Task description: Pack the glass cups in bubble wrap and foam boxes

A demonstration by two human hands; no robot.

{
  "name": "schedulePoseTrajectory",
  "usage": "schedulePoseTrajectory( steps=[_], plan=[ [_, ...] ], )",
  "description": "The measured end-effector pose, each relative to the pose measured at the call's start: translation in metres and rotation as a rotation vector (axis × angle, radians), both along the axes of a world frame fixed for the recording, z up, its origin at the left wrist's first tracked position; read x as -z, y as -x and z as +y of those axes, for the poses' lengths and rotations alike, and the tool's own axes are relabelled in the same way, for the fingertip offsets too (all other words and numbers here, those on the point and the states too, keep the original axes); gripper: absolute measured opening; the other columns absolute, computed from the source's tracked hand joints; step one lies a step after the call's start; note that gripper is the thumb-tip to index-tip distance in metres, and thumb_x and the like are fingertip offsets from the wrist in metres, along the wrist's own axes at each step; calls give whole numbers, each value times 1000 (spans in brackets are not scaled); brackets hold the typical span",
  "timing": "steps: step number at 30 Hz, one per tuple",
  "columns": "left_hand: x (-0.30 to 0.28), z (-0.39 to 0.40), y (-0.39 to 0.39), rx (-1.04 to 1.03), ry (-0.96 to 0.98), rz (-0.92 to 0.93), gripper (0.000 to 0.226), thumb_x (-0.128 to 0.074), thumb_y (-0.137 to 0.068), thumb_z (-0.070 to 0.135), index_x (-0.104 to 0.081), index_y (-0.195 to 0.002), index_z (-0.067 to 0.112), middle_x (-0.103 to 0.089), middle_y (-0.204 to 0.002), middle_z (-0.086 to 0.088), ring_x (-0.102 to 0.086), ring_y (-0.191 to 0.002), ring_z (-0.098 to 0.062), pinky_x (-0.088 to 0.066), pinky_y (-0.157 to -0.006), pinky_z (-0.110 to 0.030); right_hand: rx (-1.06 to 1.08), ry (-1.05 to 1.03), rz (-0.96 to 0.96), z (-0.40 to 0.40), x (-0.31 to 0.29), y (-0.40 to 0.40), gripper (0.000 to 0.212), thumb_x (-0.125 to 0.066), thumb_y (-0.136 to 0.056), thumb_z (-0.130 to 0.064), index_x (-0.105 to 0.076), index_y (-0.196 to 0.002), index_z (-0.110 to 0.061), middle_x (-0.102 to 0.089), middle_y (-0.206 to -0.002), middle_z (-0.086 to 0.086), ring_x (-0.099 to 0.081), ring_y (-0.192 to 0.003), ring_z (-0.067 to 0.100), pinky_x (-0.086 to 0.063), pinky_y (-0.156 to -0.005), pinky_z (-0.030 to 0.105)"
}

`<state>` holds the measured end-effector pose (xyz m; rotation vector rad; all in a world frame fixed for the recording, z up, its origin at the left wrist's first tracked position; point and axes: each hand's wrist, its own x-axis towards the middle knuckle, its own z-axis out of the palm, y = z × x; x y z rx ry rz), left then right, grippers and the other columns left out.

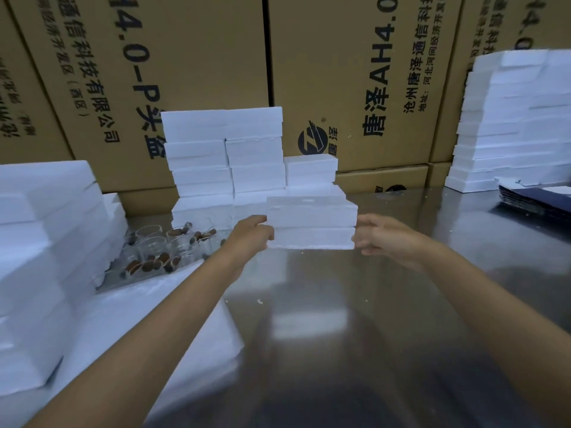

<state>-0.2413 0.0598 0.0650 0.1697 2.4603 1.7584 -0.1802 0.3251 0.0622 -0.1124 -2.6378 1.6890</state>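
A closed white foam box (311,223) is held between both hands just above the shiny metal table (386,304), in front of a stack of closed foam boxes (225,156). My left hand (251,234) grips its left end with curled fingers. My right hand (381,237) holds its right end, fingers bent round the edge. Several glass cups (160,245) with brown cork lids stand at the left, beside a pile of white wrap sheets (148,319).
Tall foam stacks stand at the left (40,242) and at the far right (519,118). Dark blue flat cartons (537,197) lie at the right edge. Big cardboard boxes (355,72) form a wall behind the table.
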Motion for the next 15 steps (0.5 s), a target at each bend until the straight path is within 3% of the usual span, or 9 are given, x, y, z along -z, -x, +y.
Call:
schedulePoseTrajectory(
  steps=[1, 3, 5, 7, 9, 12, 15],
  plan=[
    [2, -5, -11, 5, 28, -14, 18, -52, -91, 5, -62, -105, 8, -52, -103, -2, -54, -82, -14, -49, -66, -21, -9, -15, -10, -4, 3, -12, 35, -65, -91, -24, -57, -125, -30, -68, -117, -6, -67, -107, 15, -54, -82, 20],
    [11, -14, -30, 40, 52, -51, 10, -50, -92, -2, -57, -86, 5, -46, -85, -3, -45, -72, -14, -41, -59, -18, -16, -41, -32, -11, 9, -34, 31, -66, -91, -23, -59, -121, -31, -70, -111, -9, -67, -105, 12, -54, -81, 19],
    [23, -22, -47, 58, 63, -91, 9, -50, -92, -2, -57, -92, 4, -49, -84, -5, -48, -74, -15, -48, -70, -24, -15, -59, -67, -17, 18, -53, 33, -65, -91, -21, -59, -122, -28, -70, -114, -2, -67, -107, 16, -54, -86, 22],
    [33, -29, -60, 71, 94, -119, 18, -50, -92, 4, -60, -107, 4, -58, -95, -9, -56, -86, -19, -55, -89, -34, -10, -71, -110, -23, 29, -69, 34, -64, -90, -20, -59, -123, -24, -69, -117, 6, -66, -110, 20, -55, -91, 27],
    [41, -36, -68, 80, 130, -144, 27, -51, -92, 8, -61, -117, 7, -65, -108, -11, -63, -97, -22, -52, -101, -39, -20, -97, -159, -29, 39, -83, 32, -63, -91, -21, -61, -123, -21, -69, -117, 10, -68, -105, 19, -55, -93, 29],
    [41, -41, -75, 90, 186, -146, 9, -50, -90, 9, -59, -91, 7, -59, -91, -7, -59, -82, -22, -48, -82, -29, -4, -153, -187, -33, 44, -94, 26, -62, -91, -28, -66, -116, -22, -67, -122, 9, -66, -108, 19, -51, -98, 33],
    [31, -38, -73, 41, 232, -87, 6, -51, -90, 11, -54, -85, 12, -49, -85, -2, -47, -81, -21, -38, -71, -31, 55, -177, -140, -39, 34, -87, 22, -61, -90, -40, -68, -108, -29, -65, -121, -5, -59, -109, 10, -47, -92, 27]
  ],
)
